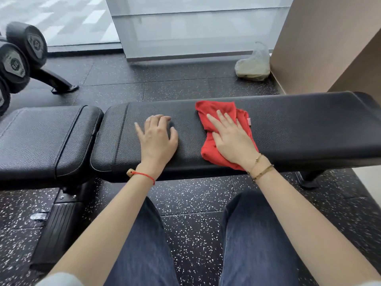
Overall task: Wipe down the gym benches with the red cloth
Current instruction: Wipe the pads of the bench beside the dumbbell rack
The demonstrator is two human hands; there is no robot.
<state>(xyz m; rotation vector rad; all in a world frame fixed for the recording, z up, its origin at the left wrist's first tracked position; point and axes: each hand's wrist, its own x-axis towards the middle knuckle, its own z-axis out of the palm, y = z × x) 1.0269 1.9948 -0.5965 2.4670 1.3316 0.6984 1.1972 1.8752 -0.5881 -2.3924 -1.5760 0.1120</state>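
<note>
A black padded gym bench runs across the view, with a long back pad and a shorter seat pad to its left. The red cloth lies crumpled on the long pad. My right hand presses flat on the cloth, fingers spread and pointing away from me. My left hand rests on the bare pad to the left of the cloth, fingers slightly curled, holding nothing.
Dumbbells on a rack stand at the far left. A plastic bag lies on the speckled rubber floor behind the bench, beside a brown wall. The bench's frame and foot are at lower left. My knees are just in front of the bench.
</note>
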